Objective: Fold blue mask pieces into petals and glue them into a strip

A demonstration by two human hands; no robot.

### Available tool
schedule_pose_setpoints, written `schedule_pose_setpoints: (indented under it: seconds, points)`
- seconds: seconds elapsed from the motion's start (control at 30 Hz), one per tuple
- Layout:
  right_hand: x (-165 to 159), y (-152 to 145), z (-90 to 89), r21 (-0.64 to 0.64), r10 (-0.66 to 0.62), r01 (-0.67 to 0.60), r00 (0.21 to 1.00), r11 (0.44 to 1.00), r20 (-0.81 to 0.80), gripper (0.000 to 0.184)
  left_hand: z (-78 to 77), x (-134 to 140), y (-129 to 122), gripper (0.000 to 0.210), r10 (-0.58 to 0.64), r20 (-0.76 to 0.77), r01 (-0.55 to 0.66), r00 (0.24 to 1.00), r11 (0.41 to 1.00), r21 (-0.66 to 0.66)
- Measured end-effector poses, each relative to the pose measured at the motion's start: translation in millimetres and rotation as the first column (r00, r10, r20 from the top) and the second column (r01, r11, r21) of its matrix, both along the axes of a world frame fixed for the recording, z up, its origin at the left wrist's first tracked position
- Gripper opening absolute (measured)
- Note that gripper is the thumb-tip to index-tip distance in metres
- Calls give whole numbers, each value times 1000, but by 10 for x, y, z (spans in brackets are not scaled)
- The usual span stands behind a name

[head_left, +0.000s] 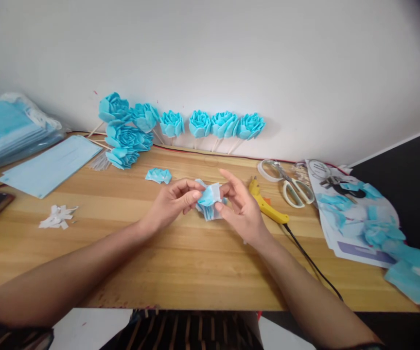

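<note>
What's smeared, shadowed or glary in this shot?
Head view: loose blue pieces at lower right look smeared; head view: top right corner falls dark; head view: soft shadow on the wall right of the rightmost flower; head view: faint glints on the plastic bag; head view: the folded piece in hand reads clearer, fine detail soft.

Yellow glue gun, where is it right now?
The yellow glue gun is right of centre in the head view, on the wooden table between the right hand and the white-handled scissors.

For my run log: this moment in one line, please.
left hand: pinching blue piece; right hand: touching same piece; glue gun: on table; flowers: along wall
</note>
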State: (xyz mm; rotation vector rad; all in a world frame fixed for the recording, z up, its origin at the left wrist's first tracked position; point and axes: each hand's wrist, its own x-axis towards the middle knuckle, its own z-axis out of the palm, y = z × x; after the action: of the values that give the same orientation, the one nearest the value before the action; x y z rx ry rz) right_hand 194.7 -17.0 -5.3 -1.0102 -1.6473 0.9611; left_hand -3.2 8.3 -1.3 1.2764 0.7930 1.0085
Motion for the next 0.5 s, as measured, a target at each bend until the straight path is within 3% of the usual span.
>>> schedule_pose_setpoints:
  seconds: [0.1,0.33,0.5]
  points:
    - [-7,-11,-12,-31,17,-18,1000,999,-15,63,-12,18,-6,38,-57,-54,61,997,996,62]
    - [-29,-22,-39,-91,20,-24,999,996,-40,59,-153,30,12,28,-53,-130,65,990,994,90]
    - [-4,-13,8,-140,55,-59,998,988,-29,58,-83,20,16,28,-46,-164,62,985,994,95]
